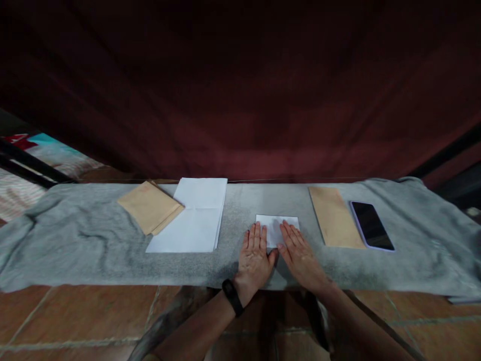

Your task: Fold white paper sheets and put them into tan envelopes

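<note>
Matt paper [272, 228], rough cloth [285, 198], glossy phone [372, 225]

Looks like a home: terracotta floor tiles [86, 313] near, rumpled grey cloth [90, 220] spread out, dark red backdrop [240, 100] far, patterned textiles [56, 151] left.

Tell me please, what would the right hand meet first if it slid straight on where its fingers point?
Probably the dark red backdrop, beyond the small white rectangular paper under the right hand and the grey cloth; depth is unclear.

small paper [273, 230] and sheets [205, 225] are white; envelopes [146, 205], tan; cloth [86, 245], mottled grey; phone [372, 225], black with lilac edge.
</note>
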Demonstrator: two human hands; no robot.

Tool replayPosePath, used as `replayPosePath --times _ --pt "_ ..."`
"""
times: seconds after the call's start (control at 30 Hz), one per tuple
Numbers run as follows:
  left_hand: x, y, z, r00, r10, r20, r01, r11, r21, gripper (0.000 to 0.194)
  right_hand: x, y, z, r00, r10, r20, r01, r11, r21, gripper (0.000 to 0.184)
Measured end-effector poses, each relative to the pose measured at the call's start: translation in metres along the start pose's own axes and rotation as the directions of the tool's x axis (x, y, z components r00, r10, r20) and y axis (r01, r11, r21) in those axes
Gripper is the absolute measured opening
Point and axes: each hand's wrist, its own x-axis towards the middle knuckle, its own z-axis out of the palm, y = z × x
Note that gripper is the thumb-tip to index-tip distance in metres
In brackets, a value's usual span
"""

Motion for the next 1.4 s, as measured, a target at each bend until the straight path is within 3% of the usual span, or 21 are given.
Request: replayPosePath --times 0.2,0.77,1.4 --pt "-0.001 0.0 -0.003 0.999 0.011 0.036 -0.011 1.0 0.017 0.072 -0.008 -0.013 0.009 0.999 -0.043 0.027 0.043 0.999 0.022 0.067" --pt "0.001 0.0 0.0 1.0 0.009 -0.012 -0.01 1.0 -0.019 0.074 -0.018 0.011 0.005 0.999 -0.028 -0.028 0.024 0.99 -0.139 0.072" --pt "0.001 -0.001 -0.003 1.0 0.017 -0.01 -0.017 0.999 -0.04 0.073 -0.024 0.02 0.003 0.999 0.013 -0.052 -0.021 0.988 -0.151 0.074"
